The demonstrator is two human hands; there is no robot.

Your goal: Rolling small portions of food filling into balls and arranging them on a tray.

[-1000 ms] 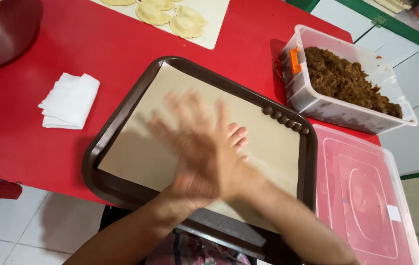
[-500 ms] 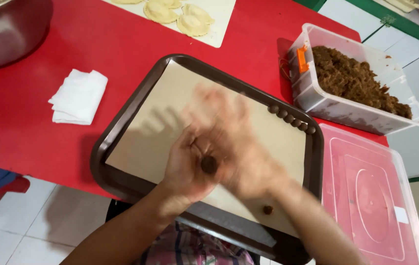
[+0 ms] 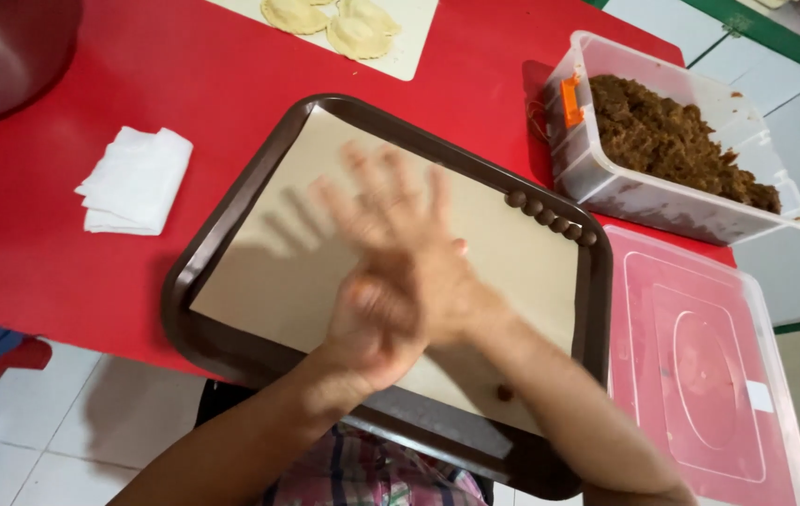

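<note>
Over the brown tray (image 3: pixel 231 234) the two hands meet palm to palm: the right hand (image 3: pixel 409 253) lies on top with its fingers spread flat, the left hand (image 3: pixel 372 323) cupped beneath it. Both are blurred, and whatever sits between the palms is hidden — I cannot tell if a lump of filling is pressed there. The tray is lined with pale paper (image 3: pixel 259 272). At the tray's far right corner a short row of small dark balls (image 3: pixel 550 215) runs along the rim, and one loose ball (image 3: pixel 505 393) rests near its front edge. Beyond that corner stands the clear tub of brown filling (image 3: pixel 672 141); its red lid (image 3: pixel 700 375) lies just right of the tray on the red counter (image 3: pixel 91 309). A folded white napkin (image 3: pixel 135 180) lies left of the tray.

To roll well, I judge — keep the palms flat, the pressure light and the circles even, working above the paper so crumbs land there.
</note>
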